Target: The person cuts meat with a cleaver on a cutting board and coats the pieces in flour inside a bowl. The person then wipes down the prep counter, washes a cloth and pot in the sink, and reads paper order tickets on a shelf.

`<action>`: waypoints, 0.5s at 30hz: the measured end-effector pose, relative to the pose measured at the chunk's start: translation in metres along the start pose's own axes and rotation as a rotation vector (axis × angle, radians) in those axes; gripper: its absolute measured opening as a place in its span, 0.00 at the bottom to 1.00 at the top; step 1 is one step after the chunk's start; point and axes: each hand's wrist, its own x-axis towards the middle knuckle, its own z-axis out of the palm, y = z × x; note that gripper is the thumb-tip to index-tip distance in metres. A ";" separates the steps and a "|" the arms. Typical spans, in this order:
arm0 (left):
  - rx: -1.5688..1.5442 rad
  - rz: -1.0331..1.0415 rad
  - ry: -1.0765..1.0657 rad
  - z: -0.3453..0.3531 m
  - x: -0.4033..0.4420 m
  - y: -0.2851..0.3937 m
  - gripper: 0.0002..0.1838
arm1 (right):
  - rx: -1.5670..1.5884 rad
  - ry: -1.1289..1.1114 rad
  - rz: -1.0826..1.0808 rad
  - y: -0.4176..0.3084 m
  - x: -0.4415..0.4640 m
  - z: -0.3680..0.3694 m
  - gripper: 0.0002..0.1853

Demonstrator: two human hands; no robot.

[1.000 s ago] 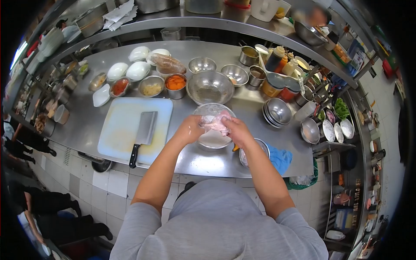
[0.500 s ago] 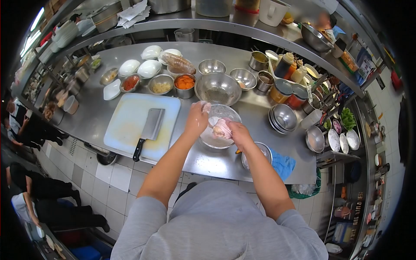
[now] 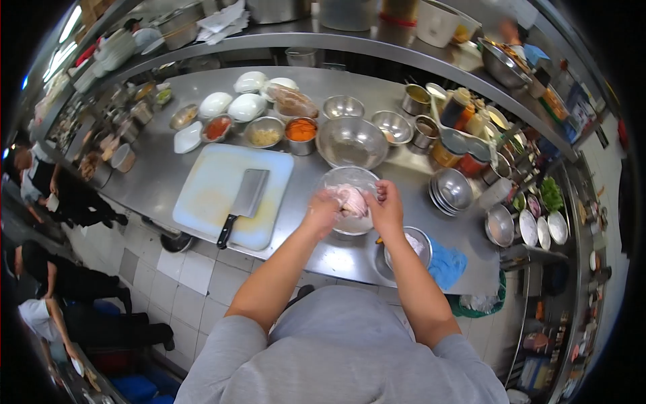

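Observation:
A pale pink piece of raw meat [image 3: 351, 200], which looks like chicken, is held between my two hands over a clear-looking bowl [image 3: 347, 174]. My left hand [image 3: 323, 209] closes on its left side, the fingers slightly blurred. My right hand [image 3: 386, 209] grips its right edge, thumb towards the meat and fingers curled near the bowl's rim. Behind stands a large metal bowl [image 3: 352, 143]. Close to my right forearm sits a smaller metal bowl [image 3: 408, 248] with something white in it. To the left, a cleaver [image 3: 250, 192] lies on a white cutting board [image 3: 202, 182].
A blue cloth [image 3: 447, 264] lies at the table's front right. Stacked metal bowls [image 3: 451, 190] stand farther right, near sauce containers [image 3: 447, 149]. Sliced carrots [image 3: 301, 130] and white dishes [image 3: 247, 107] line the back. A metal shelf [image 3: 377, 44] spans overhead. Other people [image 3: 67, 262] are at left.
My left hand has come down from above the bowl's left rim onto the meat. My right hand has shifted its hold to the meat's right edge. The whole view has swung slightly.

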 end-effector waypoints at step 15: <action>0.115 0.030 0.176 0.005 -0.015 0.003 0.24 | 0.601 -0.408 0.524 -0.005 0.001 0.017 0.13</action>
